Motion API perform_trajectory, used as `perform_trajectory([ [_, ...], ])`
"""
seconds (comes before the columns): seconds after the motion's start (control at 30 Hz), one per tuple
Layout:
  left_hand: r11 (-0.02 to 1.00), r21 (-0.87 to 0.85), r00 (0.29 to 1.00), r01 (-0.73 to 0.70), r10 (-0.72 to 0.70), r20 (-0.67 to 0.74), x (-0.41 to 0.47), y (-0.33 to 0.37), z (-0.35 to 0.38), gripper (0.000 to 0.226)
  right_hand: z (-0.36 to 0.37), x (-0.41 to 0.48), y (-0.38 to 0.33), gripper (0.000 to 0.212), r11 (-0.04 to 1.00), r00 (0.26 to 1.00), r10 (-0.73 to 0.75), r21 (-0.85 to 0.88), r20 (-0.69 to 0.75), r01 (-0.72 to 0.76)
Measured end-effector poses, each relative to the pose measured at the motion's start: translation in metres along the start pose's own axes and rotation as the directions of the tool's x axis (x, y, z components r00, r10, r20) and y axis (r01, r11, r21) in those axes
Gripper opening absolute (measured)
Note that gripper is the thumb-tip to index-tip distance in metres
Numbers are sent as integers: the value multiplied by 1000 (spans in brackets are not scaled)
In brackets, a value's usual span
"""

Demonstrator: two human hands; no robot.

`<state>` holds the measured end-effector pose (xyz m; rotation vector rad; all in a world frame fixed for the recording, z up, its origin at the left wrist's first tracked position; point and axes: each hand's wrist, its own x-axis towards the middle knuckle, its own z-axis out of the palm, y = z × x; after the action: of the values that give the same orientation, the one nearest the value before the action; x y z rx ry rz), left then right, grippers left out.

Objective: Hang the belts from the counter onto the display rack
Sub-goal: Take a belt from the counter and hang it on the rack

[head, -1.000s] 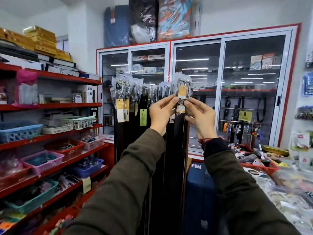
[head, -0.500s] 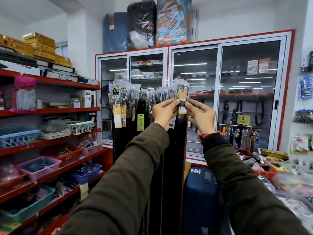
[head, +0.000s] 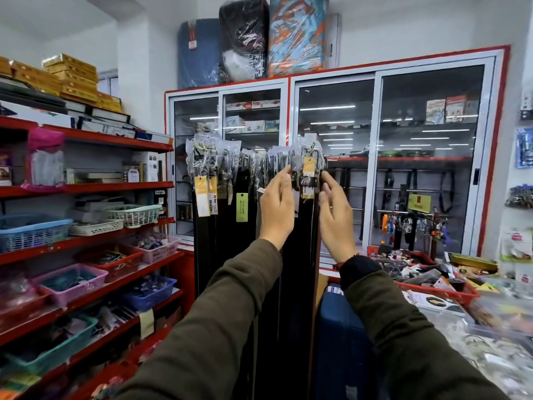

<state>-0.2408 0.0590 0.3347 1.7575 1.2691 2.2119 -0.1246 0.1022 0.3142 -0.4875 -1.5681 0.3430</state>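
A row of dark belts (head: pixel 227 232) hangs from the display rack, buckles wrapped in clear plastic at the top, with yellow and green tags. The rightmost belt (head: pixel 308 180) has a silver buckle and a yellow tag and hangs on the rack's end. My left hand (head: pixel 277 209) is raised just left of that buckle, fingers spread, fingertips at its edge. My right hand (head: pixel 336 217) is just right of it, fingers loose and apart. Neither hand grips the belt. The rack's bar is hidden behind the buckles.
Red shelves (head: pixel 86 241) with plastic baskets run along the left. A glass-door cabinet (head: pixel 403 168) stands behind the rack. A blue suitcase (head: pixel 340 342) sits below the belts. The cluttered counter (head: pixel 461 307) with a red tray lies to the right.
Both hands pinched the rightmost belt's buckle and tag before. Now the fingers have opened and drawn slightly away, and the belt hangs by itself.
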Motion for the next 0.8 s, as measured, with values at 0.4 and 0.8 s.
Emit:
perform_trajectory([
  [0.4, 858, 450, 919, -248, 62, 389, 16, -27, -15, 59, 10, 10, 19, 68, 959, 911, 0, -259, 413, 117],
  [0.8, 654, 642, 916, -399, 248, 316, 7, -36, -58, 58, 30, -15, 16, 65, 903, 960, -93, -384, 263, 192],
])
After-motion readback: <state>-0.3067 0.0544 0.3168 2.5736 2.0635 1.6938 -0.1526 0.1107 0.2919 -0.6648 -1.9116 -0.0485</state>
